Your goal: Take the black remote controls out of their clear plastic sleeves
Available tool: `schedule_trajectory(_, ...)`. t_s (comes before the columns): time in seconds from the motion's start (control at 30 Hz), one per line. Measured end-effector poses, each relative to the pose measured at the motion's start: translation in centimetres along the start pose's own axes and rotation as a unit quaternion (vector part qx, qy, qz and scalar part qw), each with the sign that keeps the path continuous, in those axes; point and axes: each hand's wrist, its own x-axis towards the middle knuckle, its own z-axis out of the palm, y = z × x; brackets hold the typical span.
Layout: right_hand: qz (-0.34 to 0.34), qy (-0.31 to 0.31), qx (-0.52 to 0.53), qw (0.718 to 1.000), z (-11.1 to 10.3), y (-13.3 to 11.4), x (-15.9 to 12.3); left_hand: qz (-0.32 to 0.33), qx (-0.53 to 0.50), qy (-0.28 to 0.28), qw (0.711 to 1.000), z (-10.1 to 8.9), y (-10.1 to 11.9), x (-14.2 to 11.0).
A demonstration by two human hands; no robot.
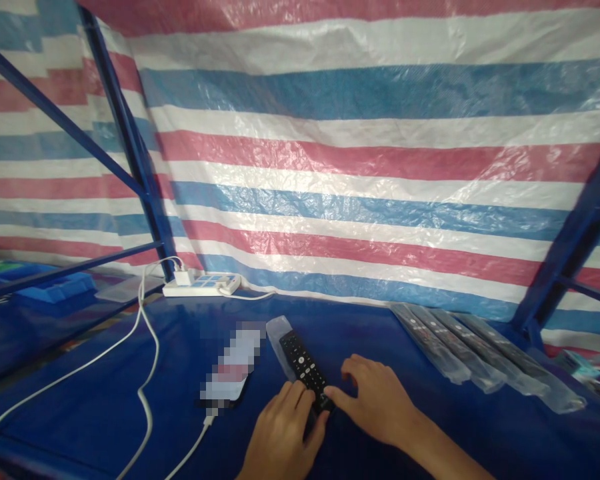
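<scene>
A black remote control (305, 365) with white-marked buttons lies slantwise on the blue table. Under it and along its left side, a clear plastic sleeve (279, 327) sticks out past the far end. My left hand (286, 427) grips the remote's near end, with fingers bent over its left edge and the thumb by its bottom. At the right edge, the thumb of my right hand (377, 400) touches the remote near its lower end. The other fingers of that hand are curved and held apart from the thumb, off the remote.
A phone (230, 373), its screen blurred out, lies left of the remote with a white cable (193, 443) plugged in. A white power strip (200, 285) sits at the back left. Several sleeved remotes (460, 347) lie at the right. Blue posts (125, 133) and striped sheeting (355, 160) enclose the table (365, 327).
</scene>
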Motion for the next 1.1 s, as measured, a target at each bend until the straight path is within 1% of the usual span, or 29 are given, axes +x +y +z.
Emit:
schedule_trajectory(0.07, -0.013, -0.02, 0.001, 1.0, 0.2, -1.4, 0.1, -0.009, 0.004, -0.011, 1.0, 0.2, -0.2, -0.4)
schedule_trajectory(0.17, -0.025, -0.035, -0.005, 0.999, 0.5, -2.6, 0.4, -0.043, 0.005, -0.026, 0.999, 0.5, -0.2, -0.7)
schedule_trajectory(0.27, -0.021, -0.037, -0.012, 0.999, 0.6, -3.1, 0.6, -0.065, -0.005, -0.059, 0.996, 0.6, -0.2, -0.9)
schedule_trajectory(0.33, -0.01, -0.034, -0.023, 0.999, 0.5, -3.0, 0.7, -0.074, -0.013, -0.093, 0.993, 0.3, -0.1, -0.7)
schedule_trajectory(0.43, 0.017, -0.032, -0.05, 0.998, 0.0, -2.2, 0.7, -0.112, -0.006, -0.164, 0.98, -0.6, 0.2, 0.0)
schedule_trajectory(0.53, 0.052, -0.039, -0.08, 0.995, -0.8, -0.4, 0.6, -0.145, 0.013, -0.242, 0.959, -1.7, 0.7, 1.1)
schedule_trajectory(0.6, 0.076, -0.046, -0.102, 0.991, -1.3, 1.2, 0.4, -0.15, 0.023, -0.277, 0.949, -2.4, 0.9, 1.9)
schedule_trajectory(0.67, 0.097, -0.051, -0.121, 0.987, -1.8, 2.8, 0.3, -0.152, 0.034, -0.3, 0.941, -2.8, 1.2, 2.7)
schedule_trajectory(0.73, 0.114, -0.054, -0.133, 0.983, -2.1, 4.0, 0.2, -0.153, 0.044, -0.315, 0.936, -2.9, 1.5, 3.4)
schedule_trajectory(0.8, 0.125, -0.052, -0.132, 0.982, -2.2, 4.8, 0.4, -0.148, 0.053, -0.319, 0.935, -2.7, 1.8, 4.0)
schedule_trajectory(0.97, 0.13, -0.033, -0.102, 0.986, -1.9, 5.2, 1.0, -0.147, 0.075, -0.299, 0.94, -1.9, 2.4, 5.1)
schedule_trajectory(1.1, 0.127, -0.055, -0.046, 0.989, -1.8, 5.7, 0.7, -0.176, 0.076, -0.31, 0.931, -1.8, 2.4, 6.3)
